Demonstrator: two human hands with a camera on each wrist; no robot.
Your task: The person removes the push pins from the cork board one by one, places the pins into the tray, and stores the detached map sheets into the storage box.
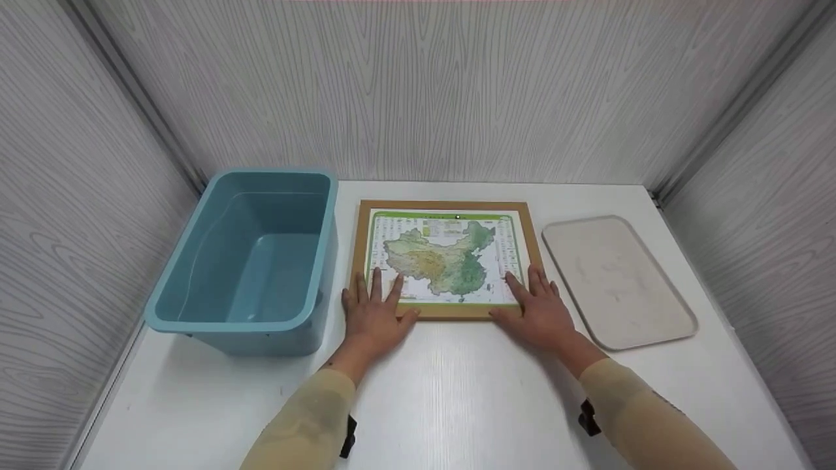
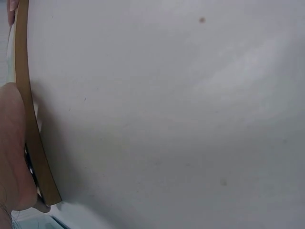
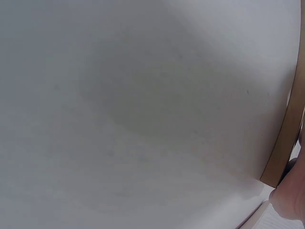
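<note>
A wooden-framed map puzzle board (image 1: 445, 260) lies flat on the white table (image 1: 450, 391), its picture a green and tan map. My left hand (image 1: 373, 313) rests flat on the board's near left corner, fingers straight. My right hand (image 1: 539, 308) rests flat on the near right corner the same way. In the left wrist view the frame's brown edge (image 2: 29, 119) runs beside my palm (image 2: 12, 152). The right wrist view catches the frame's edge (image 3: 286, 138) and a fingertip (image 3: 290, 202) at the far right.
A deep teal plastic tub (image 1: 251, 258) stands left of the board, nothing inside it. A flat beige tray (image 1: 617, 281) lies to the right. Grey wood-grain walls close in the table on three sides. Bare white tabletop spreads in front of the board.
</note>
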